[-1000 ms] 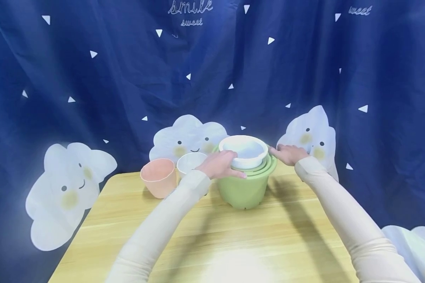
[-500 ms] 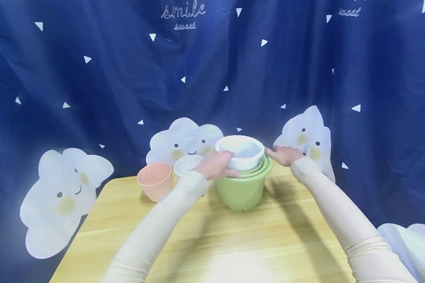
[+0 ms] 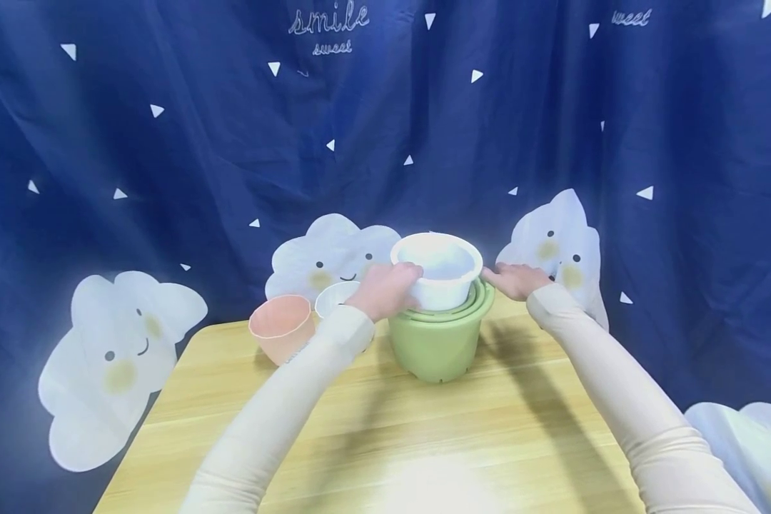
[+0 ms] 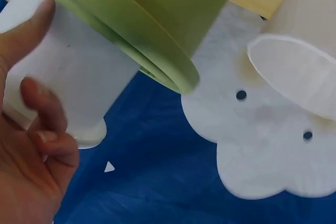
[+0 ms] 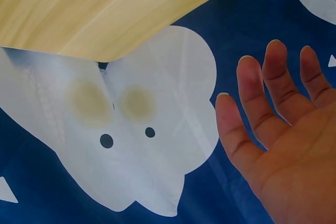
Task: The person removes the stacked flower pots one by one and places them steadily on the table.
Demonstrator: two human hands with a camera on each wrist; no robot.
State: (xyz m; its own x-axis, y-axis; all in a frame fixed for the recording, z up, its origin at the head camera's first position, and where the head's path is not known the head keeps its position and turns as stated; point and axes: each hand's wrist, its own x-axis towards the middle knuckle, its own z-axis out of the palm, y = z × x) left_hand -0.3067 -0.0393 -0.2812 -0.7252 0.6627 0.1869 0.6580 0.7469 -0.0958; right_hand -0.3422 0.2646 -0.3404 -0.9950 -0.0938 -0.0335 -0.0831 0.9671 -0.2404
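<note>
In the head view, a white flowerpot (image 3: 446, 291) stands up out of a nested stack of green flowerpots (image 3: 433, 350) on the table. My left hand (image 3: 387, 289) holds the white pot at its left side. The left wrist view has the thumb (image 4: 26, 35) lying along the pot's wall, with bent fingers (image 4: 50, 108) close to the rim. At the stack's right rim is my right hand (image 3: 519, 282), its thumb side right at the edge. Its fingers (image 5: 252, 93) are loosely extended in the right wrist view, nothing showing between them; the thumb is hidden there.
Left of the stack stand a pink flowerpot (image 3: 283, 332) and a second, cream-white pot (image 3: 335, 294), partly hidden by my left arm. They share the wooden table (image 3: 334, 442). A blue curtain (image 3: 231, 128) with cloud prints hangs behind the table's far edge.
The white pot has risen a little out of the green stack, with my left hand moving up with it. My right hand stays by the rim. The head view shifted slightly.
</note>
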